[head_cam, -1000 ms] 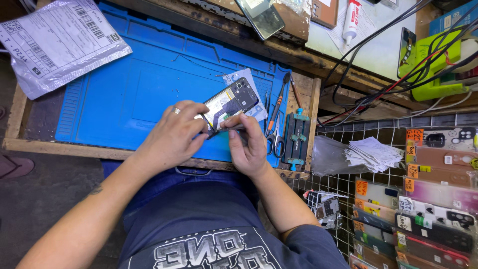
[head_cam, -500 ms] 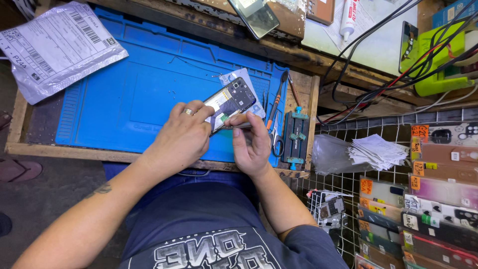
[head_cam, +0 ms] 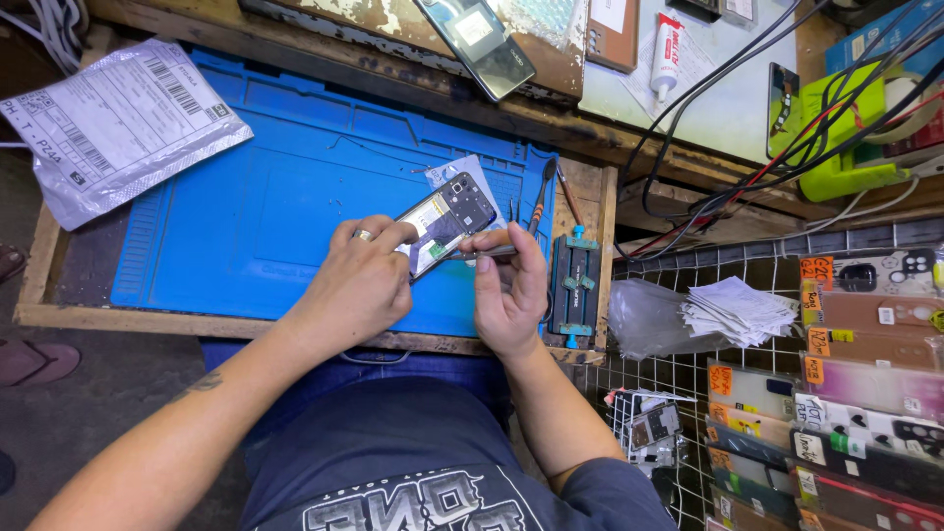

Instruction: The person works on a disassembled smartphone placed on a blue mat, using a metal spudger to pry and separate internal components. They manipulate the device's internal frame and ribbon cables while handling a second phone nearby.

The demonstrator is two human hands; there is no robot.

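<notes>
I see the wooden surface [head_cam: 29, 313] carrying a big blue work mat [head_cam: 246, 197], which holds the opened phone [head_cam: 444, 224] near its right edge, lying on a small pale sheet. At the far right a wire rack [head_cam: 688, 393] holds rows of phone cases in clear packets [head_cam: 846, 393] with small orange price tags, and a loose stack of white paper slips [head_cam: 737, 310] sits above them. A grey plastic mailer bag [head_cam: 118, 123] with a white rectangular label lies at the mat's upper left corner. A white tube with a red cap [head_cam: 667, 54] rests on the pale board behind. My left hand [head_cam: 359, 285] arches over the phone's lower end, fingers pressed against its edge. My right hand [head_cam: 506, 290] pinches what looks like slim metal tweezers [head_cam: 482, 253], tip at the phone's side.
</notes>
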